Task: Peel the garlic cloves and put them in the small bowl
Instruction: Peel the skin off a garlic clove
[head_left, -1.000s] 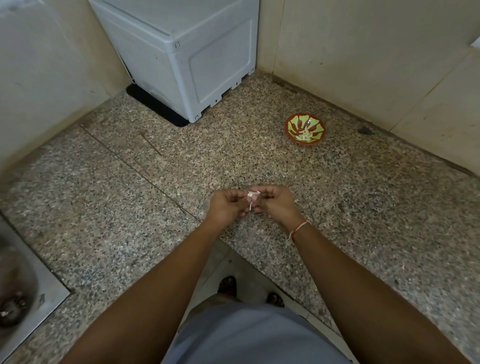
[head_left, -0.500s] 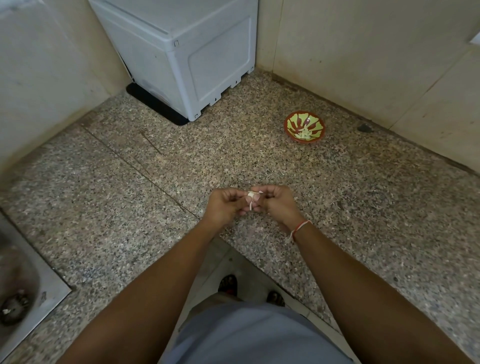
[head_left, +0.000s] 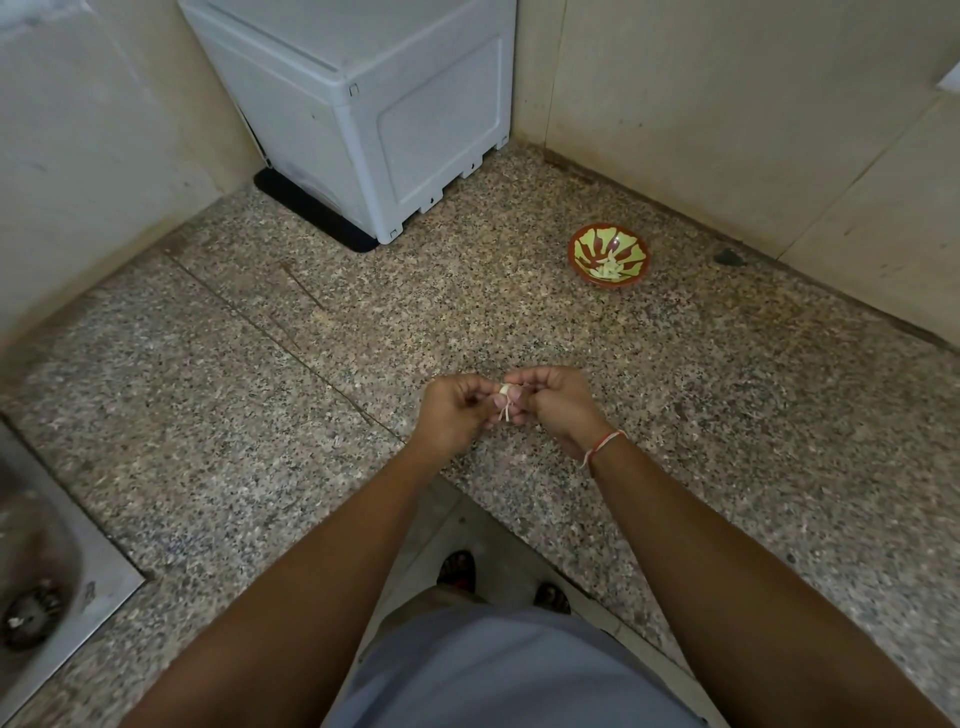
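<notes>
The speckled stone surface (head_left: 571, 322) spreads wide around your grip, and that is your first risk: a clove that slips would land on it or go over the near edge just below your hands, toward the floor by your feet. The small bowl (head_left: 608, 254) stands well beyond your grip and off to its right, near the wall, so the carry across is where a slick peeled clove could escape. It already holds a few pale pieces, likely peeled cloves. Your left hand (head_left: 457, 410) and right hand (head_left: 550, 402) are both closed on the one garlic clove (head_left: 505, 391), pinched between their fingertips, a strip of skin (head_left: 503, 413) hanging under it. Pull too hard and the clove may pop free.
</notes>
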